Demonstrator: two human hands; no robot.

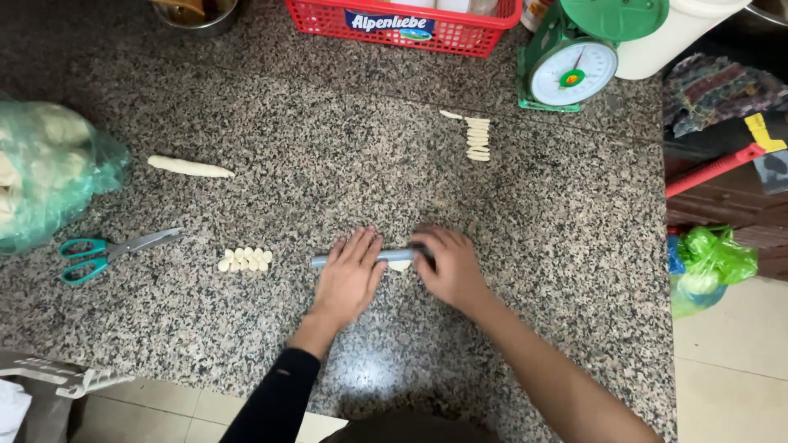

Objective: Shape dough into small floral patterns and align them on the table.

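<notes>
Two hands — left hand [351, 275] and right hand [447, 267] — press flat, fingers unclenched, on a grey rolling pin [394, 256] over what seems a dough piece [400, 266] on the granite counter [328, 148].

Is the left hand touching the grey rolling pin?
Touching. The head view shows the left hand lying flat on the rolling pin, covering its middle.

Rolling pin [386, 257]: slim grey rod lying flat and crosswise on the speckled granite counter, both palms pressed on top.
Dough piece [400, 266]: small pale lump, flattened under the pin's middle, only its near edge showing between the hands.
</notes>
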